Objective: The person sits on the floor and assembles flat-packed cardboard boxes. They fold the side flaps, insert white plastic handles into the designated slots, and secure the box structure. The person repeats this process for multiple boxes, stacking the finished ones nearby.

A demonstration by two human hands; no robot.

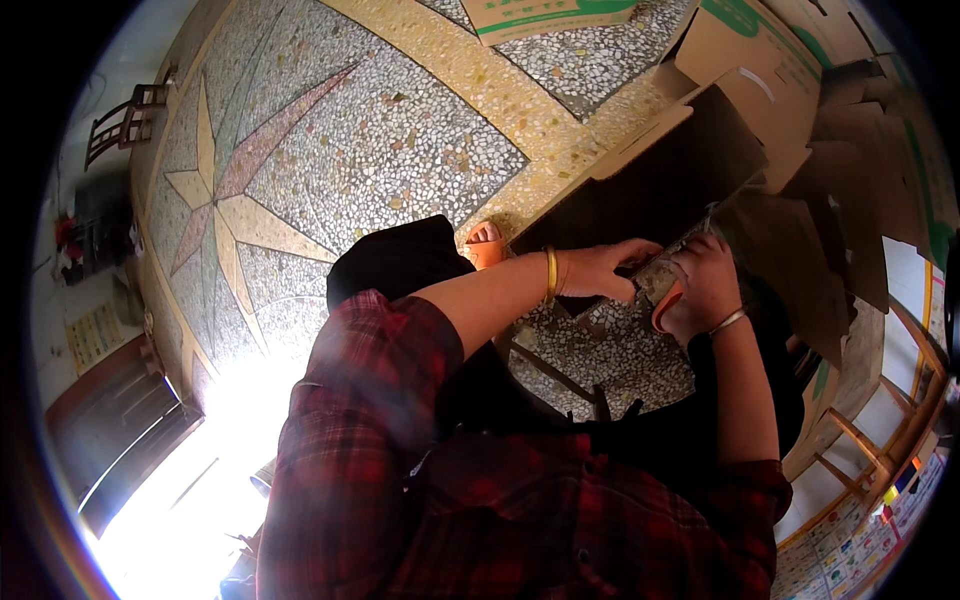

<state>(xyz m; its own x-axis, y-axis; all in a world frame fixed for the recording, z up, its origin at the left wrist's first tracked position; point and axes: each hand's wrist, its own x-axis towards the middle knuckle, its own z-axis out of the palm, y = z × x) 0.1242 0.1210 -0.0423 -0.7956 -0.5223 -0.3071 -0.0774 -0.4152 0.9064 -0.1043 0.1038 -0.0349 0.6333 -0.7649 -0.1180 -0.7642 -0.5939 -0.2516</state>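
Note:
A large cardboard box (pixel 655 175) stands in front of my knees, its near side in dark shadow. My left hand (pixel 607 272), with a gold bangle at the wrist, pinches the box's near edge between thumb and fingers. Just right of it, my right hand (pixel 706 285), wearing a silver bangle, curls its fingers over the same edge. A small orange piece (pixel 668 304) shows under the right hand; whether it is held or lies below, I cannot tell. The fingertips of both hands are partly hidden.
Several flattened cardboard pieces (pixel 850 190) lean in a stack at the right. Another carton (pixel 545 18) lies at the far edge. My orange slipper (pixel 487 250) rests on the terrazzo floor (pixel 400 130). A wooden chair (pixel 865 445) stands at lower right, another chair (pixel 128 122) at far left.

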